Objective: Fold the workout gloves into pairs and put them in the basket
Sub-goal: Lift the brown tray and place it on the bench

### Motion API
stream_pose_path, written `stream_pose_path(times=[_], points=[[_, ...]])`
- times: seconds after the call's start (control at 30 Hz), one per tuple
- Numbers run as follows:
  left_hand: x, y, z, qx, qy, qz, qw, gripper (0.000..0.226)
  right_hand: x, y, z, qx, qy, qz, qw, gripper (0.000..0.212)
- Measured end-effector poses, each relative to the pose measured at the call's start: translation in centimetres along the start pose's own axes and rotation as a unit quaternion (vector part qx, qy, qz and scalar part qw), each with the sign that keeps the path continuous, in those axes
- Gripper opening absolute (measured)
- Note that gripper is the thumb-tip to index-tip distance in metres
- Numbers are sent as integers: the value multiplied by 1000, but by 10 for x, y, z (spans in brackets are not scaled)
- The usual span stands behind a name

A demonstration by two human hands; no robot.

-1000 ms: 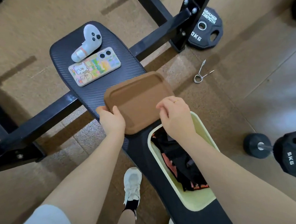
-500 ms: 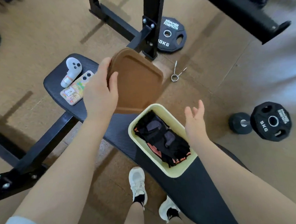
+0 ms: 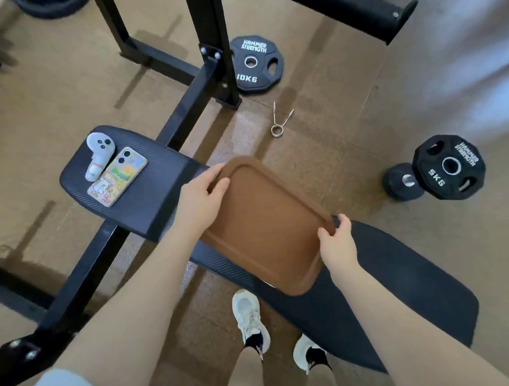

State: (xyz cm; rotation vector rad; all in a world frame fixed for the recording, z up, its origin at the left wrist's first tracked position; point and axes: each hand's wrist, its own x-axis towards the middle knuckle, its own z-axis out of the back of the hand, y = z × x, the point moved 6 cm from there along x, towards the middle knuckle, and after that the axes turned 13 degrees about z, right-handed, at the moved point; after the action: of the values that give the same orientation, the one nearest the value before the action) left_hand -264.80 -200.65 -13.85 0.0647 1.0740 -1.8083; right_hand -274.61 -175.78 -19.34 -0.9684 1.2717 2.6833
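A brown rectangular lid (image 3: 267, 222) lies flat over the basket on the black bench pad (image 3: 404, 288) and covers it completely. The basket and the gloves inside it are hidden under the lid. My left hand (image 3: 202, 196) grips the lid's far left corner, thumb on top. At the lid's right edge, my right hand (image 3: 338, 241) pinches the rim.
A white controller (image 3: 97, 154) and a phone in a colourful case (image 3: 116, 177) lie on the bench's far pad. On the floor are a 10 kg plate (image 3: 255, 64), a spring collar (image 3: 280, 121) and a 5 kg dumbbell (image 3: 438, 169). Black rack bars cross the left and top.
The lid came down from my raised left hand onto the basket, hiding the gloves. My right hand moved in from beside the basket and took the lid's right edge.
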Motion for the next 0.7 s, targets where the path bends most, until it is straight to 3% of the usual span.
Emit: stream_pose_path(times=[0.07,0.17,0.37,0.53,0.7], points=[[8,16,-18,52,6,2,999,38,-4,-23,-3,-71,41,-13,997,47],[25,39,-30,104,-31,20,994,37,0,-38,-13,-77,21,-12,997,33],[41,74,-53,138,10,72,988,34,11,-51,-33,-36,-7,-52,998,37],[43,81,-48,48,-58,119,990,27,22,-40,-25,-164,-14,16,986,29],[50,77,-58,84,0,82,993,43,37,-25,-29,-224,4,67,972,29]])
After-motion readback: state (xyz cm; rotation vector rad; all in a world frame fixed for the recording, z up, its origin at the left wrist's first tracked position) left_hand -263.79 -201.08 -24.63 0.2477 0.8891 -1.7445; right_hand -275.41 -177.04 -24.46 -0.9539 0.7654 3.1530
